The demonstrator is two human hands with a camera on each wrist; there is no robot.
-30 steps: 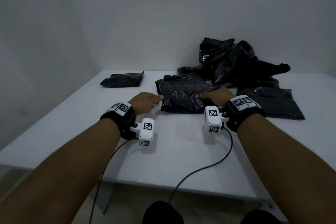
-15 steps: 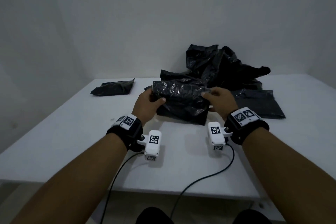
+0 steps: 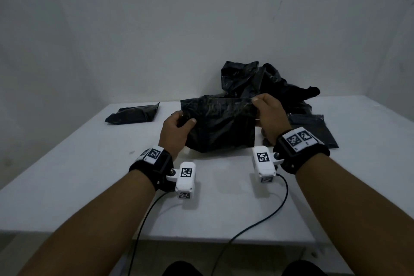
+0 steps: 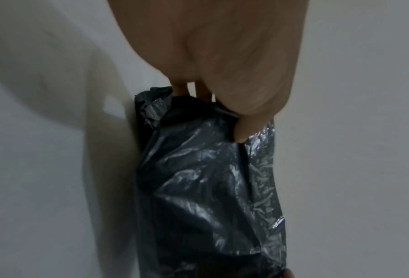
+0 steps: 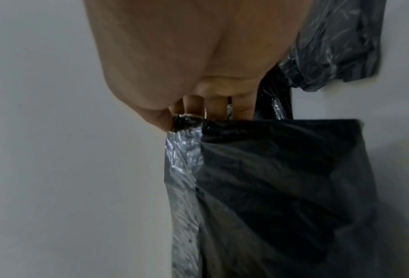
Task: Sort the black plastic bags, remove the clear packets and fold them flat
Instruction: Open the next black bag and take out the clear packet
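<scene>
While both hands hold it up, the black bag [image 3: 220, 127] looks shiny and full of little wrinkles, and it hangs like a wide dark sheet over the white bench [image 3: 67, 175]. Its long side runs left to right between the hands, with its top edge up and its bottom edge close to the bench top. The left hand [image 3: 175, 133] has its grip curled round the bag's left side, with the thumb pressed on the front. The right hand [image 3: 268, 116] pinches the top right corner between thumb and fingers. From the head view you can see a messy pile of black bags [image 3: 264, 85] behind it, a flat bag [image 3: 313, 127] at the right, and a small folded bag [image 3: 134, 114] lying far off at the left. Only the right wrist view shows a thin see-through layer [image 5: 184, 169] along the bag's edge. The left wrist view shows the crinkles shining silver.
</scene>
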